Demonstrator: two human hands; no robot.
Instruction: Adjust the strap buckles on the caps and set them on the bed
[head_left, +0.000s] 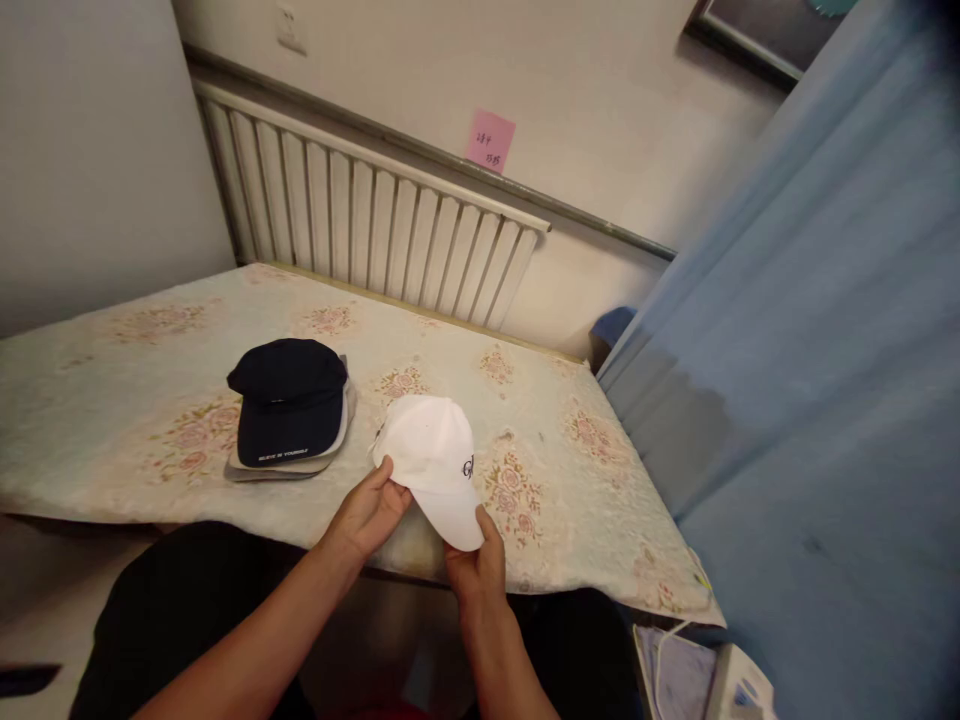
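A white baseball cap (431,445) with dark lettering on its front is held between both hands, just over the near edge of the cloth-covered surface. My left hand (371,510) pinches the cap's side rim, thumb on the outside. At the tip of the brim, my right hand (478,560) grips with its thumb on top and fingers underneath. To the left lies a stack of caps, a dark navy cap (289,400) with white lettering on its brim uppermost. Lighter brims show below it; the rest of those caps is hidden.
A floral cloth (577,480) covers the table-like surface. Behind it a white radiator (375,220) runs along the wall, with a pink note (490,140) above. A blue curtain (810,400) hangs at the right. A white box (739,685) sits low at the right.
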